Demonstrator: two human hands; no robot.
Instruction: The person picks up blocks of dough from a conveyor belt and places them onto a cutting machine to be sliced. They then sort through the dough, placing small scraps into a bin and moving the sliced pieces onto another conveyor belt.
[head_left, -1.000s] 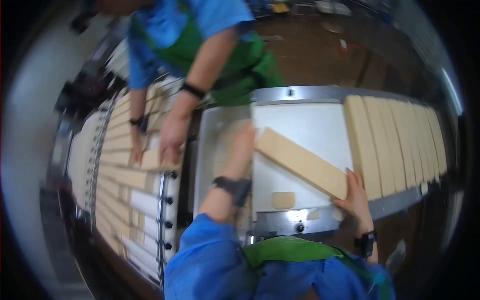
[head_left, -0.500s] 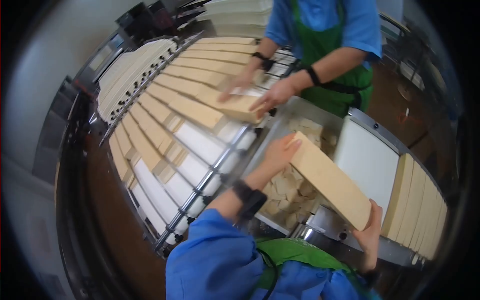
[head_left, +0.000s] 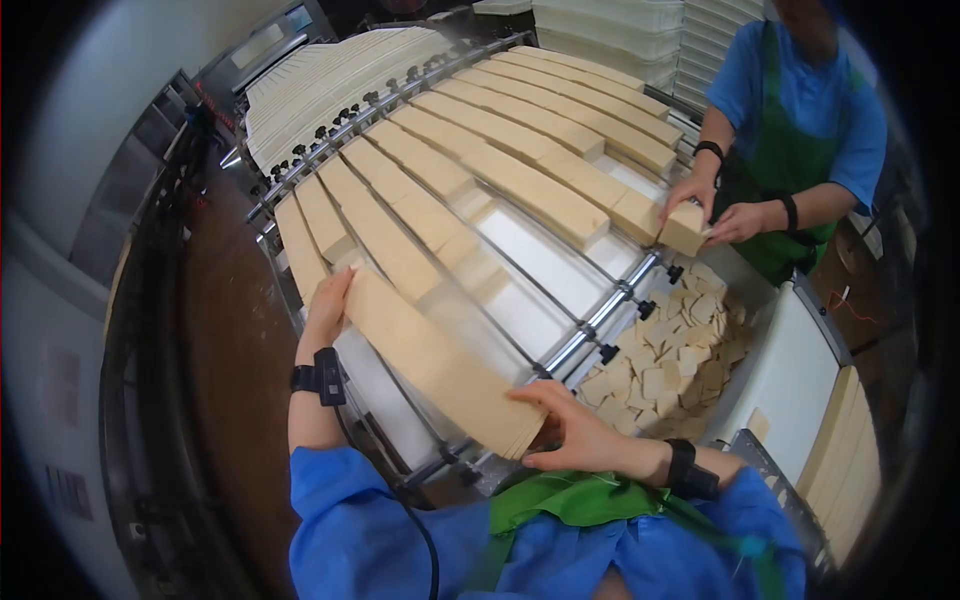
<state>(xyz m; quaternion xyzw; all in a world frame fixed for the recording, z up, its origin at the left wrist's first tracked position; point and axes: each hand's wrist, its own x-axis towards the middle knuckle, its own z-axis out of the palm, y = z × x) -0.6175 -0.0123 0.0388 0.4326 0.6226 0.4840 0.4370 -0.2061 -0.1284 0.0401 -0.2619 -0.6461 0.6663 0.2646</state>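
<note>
A long, pale yellow stack of thin square sheets (head_left: 440,362) lies slantwise between my hands over the near end of the rail conveyor. My left hand (head_left: 333,300) grips its far end. At the near end my right hand (head_left: 568,428) has thumb and fingers around the sheets, whose layered edges show there. Beside this stack, more long pale stacks (head_left: 385,225) lie in rows between the metal rails. White belt surface (head_left: 525,268) shows where the rows stop.
Across the conveyor a person (head_left: 800,130) in a green apron holds a short pale block (head_left: 685,228). Loose square sheets (head_left: 670,365) fill a bin at the right, next to a white board (head_left: 785,370) with more stacks (head_left: 835,465). A metal bar (head_left: 585,335) with black knobs crosses the conveyor's end.
My hands have carried the long stack left, from above the bin and white board to the conveyor. The view has swung left. The other person's block is now at the conveyor's end.
</note>
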